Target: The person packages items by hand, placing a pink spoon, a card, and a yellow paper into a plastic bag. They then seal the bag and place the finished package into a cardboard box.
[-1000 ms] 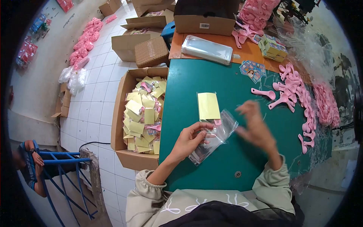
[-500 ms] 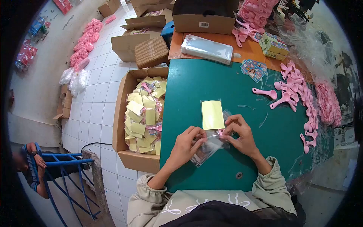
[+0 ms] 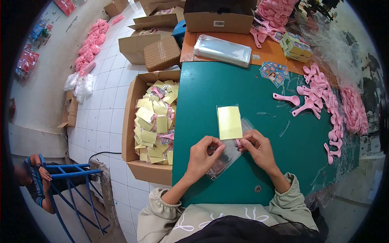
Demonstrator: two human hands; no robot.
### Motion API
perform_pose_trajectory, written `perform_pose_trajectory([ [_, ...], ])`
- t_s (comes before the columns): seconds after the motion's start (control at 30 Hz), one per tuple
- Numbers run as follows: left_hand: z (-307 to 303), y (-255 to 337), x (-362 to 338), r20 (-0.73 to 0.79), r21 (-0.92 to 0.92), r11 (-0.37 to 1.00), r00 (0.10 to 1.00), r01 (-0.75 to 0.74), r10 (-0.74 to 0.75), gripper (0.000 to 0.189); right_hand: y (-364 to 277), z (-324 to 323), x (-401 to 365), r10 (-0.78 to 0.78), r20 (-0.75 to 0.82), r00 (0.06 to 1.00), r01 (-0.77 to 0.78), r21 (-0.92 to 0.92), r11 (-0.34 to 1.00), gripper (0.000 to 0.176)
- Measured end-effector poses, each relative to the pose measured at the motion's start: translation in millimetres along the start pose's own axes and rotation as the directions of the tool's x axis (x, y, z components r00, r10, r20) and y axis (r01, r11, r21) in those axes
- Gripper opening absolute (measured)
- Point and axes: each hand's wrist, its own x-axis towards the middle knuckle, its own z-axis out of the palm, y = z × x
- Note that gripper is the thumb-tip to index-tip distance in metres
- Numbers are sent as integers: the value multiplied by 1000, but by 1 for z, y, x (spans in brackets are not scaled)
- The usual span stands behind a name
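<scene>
Our left hand (image 3: 204,156) curls with thumb and forefinger nearly meeting, its hold unclear; our right (image 3: 259,150) pinches the clear bag (image 3: 231,144), nearer its pink end. The yellow card (image 3: 230,123) lies just beyond both, lengthwise from the desk's (image 3: 210,89) near edge, toward its left.

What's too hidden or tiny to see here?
In the head view:
- Most of the pink piece: behind the right hand.
- The yellow card's underside: faces down.
- The carton's bottom: under packets.
- Small print on the picture cards: too tiny.
</scene>
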Motion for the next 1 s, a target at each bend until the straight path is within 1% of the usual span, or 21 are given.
perform_pose_trajectory([
  [0.03,1,1,1,-10,8,1000,1000,3,-3,12,1,0,0,6,-14,1000,-6,4,1000,11],
  [0.13,3,0,2,-11,22,1000,1000,22,-22,13,-3,3,0,105,-74,992,-101,50,994,11],
  [0.23,2,3,3,-11,92,994,999,52,-51,15,-4,6,2,89,-111,990,-81,80,993,11],
  [0.33,7,4,4,-50,-121,991,996,61,-67,17,-9,10,2,58,-183,981,-37,113,993,12],
  [0.43,8,3,4,-85,-66,998,996,3,-9,16,-6,9,3,29,-164,986,-21,48,999,16],
  [0.53,6,0,3,-29,-60,998,999,18,-20,15,-3,10,3,-14,-140,990,15,8,1000,16],
  [0.63,6,-2,3,-11,-61,998,1000,-9,9,23,-9,13,2,4,-129,992,-7,-24,1000,20],
  [0.73,0,7,0,9,-116,991,998,71,-70,37,-12,6,2,5,-57,998,-16,-189,982,27],
  [0.77,-5,11,-1,-29,-133,990,998,49,-53,36,-17,-2,5,-158,-58,986,125,-372,920,26],
  [0.8,-13,17,-4,-67,-149,988,997,29,-39,36,-24,-16,13,-313,-31,949,249,-538,806,26],
  [0.83,-22,21,-7,-104,-165,986,994,8,-25,36,-29,-32,22,-453,24,891,347,-680,646,25],
  [0.9,-53,27,-13,-276,-177,983,955,55,-103,39,-29,-73,44,-539,-35,841,273,-833,481,24],
  [0.93,-68,27,-13,-399,-106,994,917,-13,-31,40,-31,-96,56,-542,-5,840,246,-887,390,24],
  [0.97,-88,24,-16,-468,-15,999,882,52,-53,38,-32,-116,67,-541,29,841,219,-931,291,24],
  [1.0,-107,12,-13,-533,334,942,833,46,148,36,-31,-129,75,-506,70,860,233,-935,267,25],
])
